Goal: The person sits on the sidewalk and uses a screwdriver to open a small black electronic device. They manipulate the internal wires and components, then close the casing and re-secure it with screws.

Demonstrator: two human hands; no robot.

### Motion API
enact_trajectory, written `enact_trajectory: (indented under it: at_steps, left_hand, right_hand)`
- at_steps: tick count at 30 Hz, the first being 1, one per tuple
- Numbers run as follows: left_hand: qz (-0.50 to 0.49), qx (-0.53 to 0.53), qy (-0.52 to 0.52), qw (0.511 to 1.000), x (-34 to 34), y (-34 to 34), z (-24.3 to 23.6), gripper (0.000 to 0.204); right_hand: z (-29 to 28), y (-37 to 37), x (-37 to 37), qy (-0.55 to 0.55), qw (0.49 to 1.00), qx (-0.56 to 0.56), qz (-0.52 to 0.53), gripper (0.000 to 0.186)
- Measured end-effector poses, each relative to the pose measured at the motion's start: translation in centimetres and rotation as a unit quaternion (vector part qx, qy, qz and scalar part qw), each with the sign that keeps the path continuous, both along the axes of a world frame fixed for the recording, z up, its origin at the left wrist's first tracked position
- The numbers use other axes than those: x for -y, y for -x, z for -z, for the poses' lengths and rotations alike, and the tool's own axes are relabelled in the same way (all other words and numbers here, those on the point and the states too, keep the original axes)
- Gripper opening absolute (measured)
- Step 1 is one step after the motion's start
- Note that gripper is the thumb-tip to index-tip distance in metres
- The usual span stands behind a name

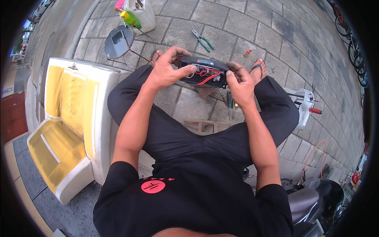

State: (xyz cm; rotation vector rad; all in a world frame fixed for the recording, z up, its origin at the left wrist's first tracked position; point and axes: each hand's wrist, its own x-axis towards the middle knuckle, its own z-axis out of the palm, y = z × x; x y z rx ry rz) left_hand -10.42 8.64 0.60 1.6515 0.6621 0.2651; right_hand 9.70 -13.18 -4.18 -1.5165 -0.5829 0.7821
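Observation:
Between my two hands, above the paving and between my knees, is a black open housing (203, 73) with a curved rim, with red wires and small metal parts showing inside. My left hand (167, 71) is closed on its left end, thumb at the front and fingers behind. My right hand (241, 83) grips the right end in much the same way. Green-handled pliers (203, 40) lie on the paving beyond the housing. Near my right wrist, a screwdriver (229, 100) with a dark handle lies on the ground, partly hidden by the arm.
A yellow-and-white padded seat (73, 106) stands at left. Far left are a small round-topped stool (118, 41), a white container (145, 17) and a yellow-green bottle (131, 19). A small red-capped bottle (247, 53) and a white part with a red grip (306, 108) are right.

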Motion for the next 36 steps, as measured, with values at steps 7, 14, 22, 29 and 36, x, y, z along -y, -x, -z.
enact_trajectory:
  at_steps: [7, 14, 22, 29, 36]
  left_hand:
    - [0.045, 0.107, -0.205, 0.972, -0.3, -0.4, 0.7, 0.024]
    - [0.048, 0.092, -0.202, 0.974, 0.2, -0.5, -0.2, 0.021]
    - [0.051, 0.082, -0.198, 0.975, 1.0, -0.9, -0.9, 0.033]
    - [0.065, 0.067, -0.286, 0.954, 1.1, -1.7, -1.2, 0.048]
    - [0.054, 0.060, -0.289, 0.954, 1.8, -2.5, -1.7, 0.047]
  right_hand:
    - [-1.4, 0.7, 0.4, -0.002, 1.000, 0.018, -0.009, 0.034]
    - [-0.9, 0.6, 0.8, -0.012, 0.998, 0.060, -0.007, 0.033]
    - [-0.6, 1.0, 1.3, -0.005, 0.994, 0.105, 0.000, 0.033]
    - [-0.5, 1.0, 1.6, -0.001, 0.995, 0.103, 0.002, 0.035]
    - [-0.4, 0.9, 1.5, -0.040, 0.986, 0.162, -0.008, 0.037]
